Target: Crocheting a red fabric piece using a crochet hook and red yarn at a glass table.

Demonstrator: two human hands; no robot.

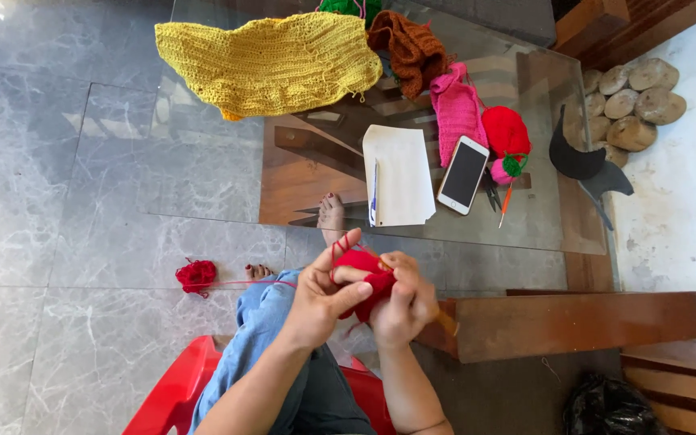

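Grey marble floor [66, 201] surrounds a glass table [227, 185]. Below its near edge, both hands meet over the lap, clamped on a small red crochet piece [368, 278]: the left hand [316, 302] pinches it with red yarn looped over a raised finger, the right hand [404, 302] grips it together with a wooden hook. A strand runs to a red yarn ball [196, 275] on the floor. On the table lie a yellow crochet panel [271, 63], white paper [400, 173] and a phone [463, 174].
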